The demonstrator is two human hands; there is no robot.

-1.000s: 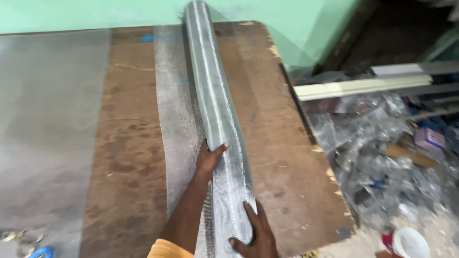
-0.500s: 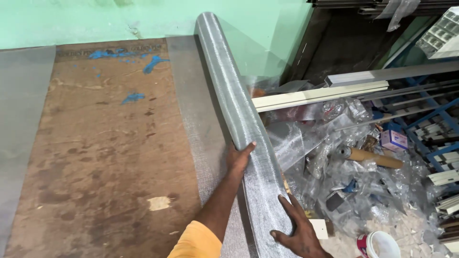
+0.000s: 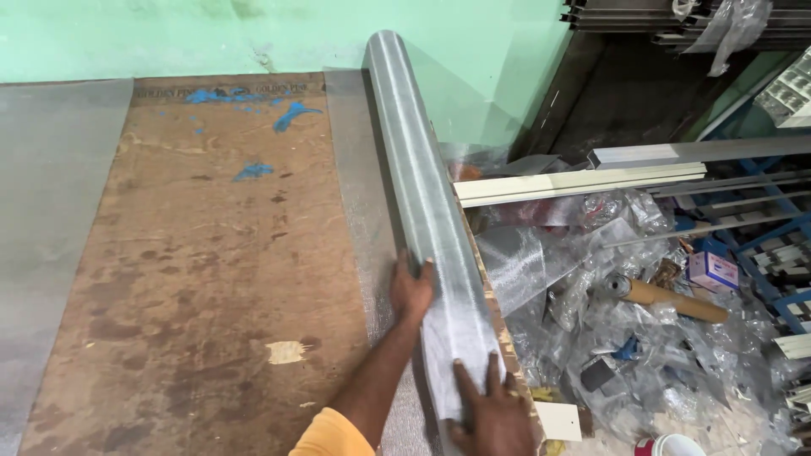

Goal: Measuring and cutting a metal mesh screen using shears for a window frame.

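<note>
A long roll of grey wire mesh lies along the right edge of a worn wooden table, running from the green wall toward me. My left hand curls over the roll's left side about two thirds of the way down. My right hand lies flat on the roll's near end, fingers spread. An orange sleeve shows on my left arm. A strip of unrolled mesh lies flat on the table just left of the roll.
Another grey mesh sheet covers the table's left part. Right of the table, the floor holds crumpled clear plastic, a cardboard tube, long metal profiles, a small box and blue shelving.
The roll has travelled right across the table to its right edge with both hands on it. More bare wood now shows to its left.
</note>
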